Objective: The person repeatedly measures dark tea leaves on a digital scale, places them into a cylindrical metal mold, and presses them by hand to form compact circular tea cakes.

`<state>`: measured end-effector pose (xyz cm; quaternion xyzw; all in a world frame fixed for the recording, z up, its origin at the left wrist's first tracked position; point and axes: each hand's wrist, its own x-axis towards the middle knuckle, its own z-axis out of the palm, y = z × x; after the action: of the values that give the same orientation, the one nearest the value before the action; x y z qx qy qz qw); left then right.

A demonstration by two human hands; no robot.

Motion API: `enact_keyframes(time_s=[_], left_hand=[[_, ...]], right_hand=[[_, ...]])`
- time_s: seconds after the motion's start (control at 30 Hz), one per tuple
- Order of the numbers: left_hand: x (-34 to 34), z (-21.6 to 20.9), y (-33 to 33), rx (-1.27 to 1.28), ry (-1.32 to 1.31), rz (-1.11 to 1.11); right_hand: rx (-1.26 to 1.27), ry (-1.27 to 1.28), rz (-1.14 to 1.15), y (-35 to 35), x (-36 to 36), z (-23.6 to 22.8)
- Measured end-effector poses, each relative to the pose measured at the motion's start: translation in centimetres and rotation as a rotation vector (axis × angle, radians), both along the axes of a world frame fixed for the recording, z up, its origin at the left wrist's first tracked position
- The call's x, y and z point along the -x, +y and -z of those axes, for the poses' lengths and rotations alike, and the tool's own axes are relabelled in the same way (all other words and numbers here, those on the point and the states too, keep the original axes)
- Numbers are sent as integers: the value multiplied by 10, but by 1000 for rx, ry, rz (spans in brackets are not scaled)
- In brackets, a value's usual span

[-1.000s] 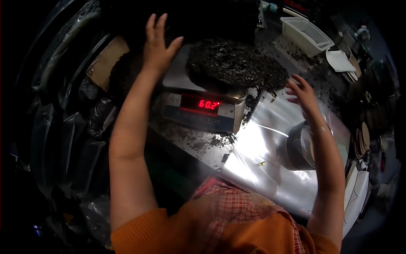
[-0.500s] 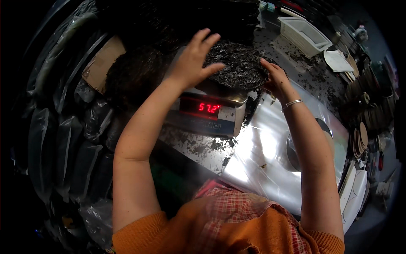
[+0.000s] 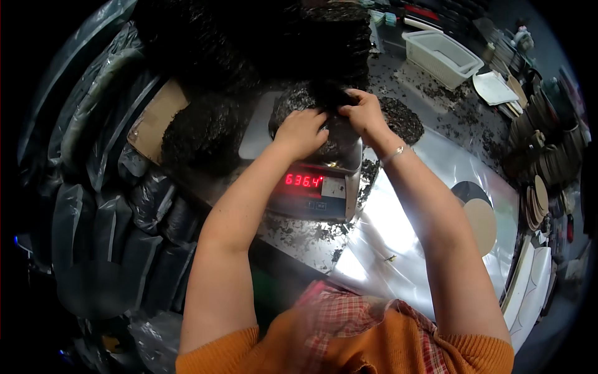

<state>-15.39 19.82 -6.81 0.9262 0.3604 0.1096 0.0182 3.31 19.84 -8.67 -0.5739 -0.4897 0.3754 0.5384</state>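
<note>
A digital scale (image 3: 339, 209) with a lit red display stands in front of me. On its metal pan (image 3: 254, 140) lies a dark, flaky mass that looks like dried seaweed (image 3: 288, 106). My left hand (image 3: 303, 134) has its fingers curled over the near left part of the seaweed, thumb at the side. Just to its right, my right hand (image 3: 366, 115) pinches a dark upper edge between thumb and fingers. Deep shadow hides the underside of what both hands grip. Another dark flaky round (image 3: 402, 121) sits right of the scale, beyond my right wrist.
Dark stacks (image 3: 336, 37) rise behind the scale, and a dark heap (image 3: 199, 137) sits left beside a cardboard piece (image 3: 159, 118). Filled plastic bags (image 3: 93, 230) line the left. Clear plastic sheets (image 3: 374, 249) carry a round tan disc (image 3: 479, 224). A white basket (image 3: 442, 59) stands far right.
My left hand has come down from a raised, spread pose onto the seaweed. My right hand has moved left and now pinches its edge. The scale's red reading has changed.
</note>
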Motion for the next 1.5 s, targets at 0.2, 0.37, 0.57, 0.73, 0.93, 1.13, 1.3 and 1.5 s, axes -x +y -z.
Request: enact_keyframes(time_s=[0.2, 0.37, 0.57, 0.73, 0.93, 1.13, 1.3, 1.5], left_hand=[[18, -10, 0, 116, -353, -9], [42, -55, -6, -271, -616, 65], [44, -48, -5, -353, -530, 58], [25, -11, -12, -41, -142, 71], [32, -10, -29, -21, -84, -11], [12, -19, -19, 23, -19, 63], [22, -27, -17, 129, -120, -120], [47, -65, -18, 105, -1510, -253]], right_hand=[[-877, 412, 429, -79, -70, -131], [-1138, -550, 490, -91, -107, -135], [-587, -1061, -282, -77, -34, -36], [-648, -1114, -337, -77, 22, -3], [-458, 251, 10, -94, 3, -78], [-417, -879, 157, -127, -128, -33], [2, -875, 118, -285, -158, -40], [27, -1202, 57, -385, -173, -1]])
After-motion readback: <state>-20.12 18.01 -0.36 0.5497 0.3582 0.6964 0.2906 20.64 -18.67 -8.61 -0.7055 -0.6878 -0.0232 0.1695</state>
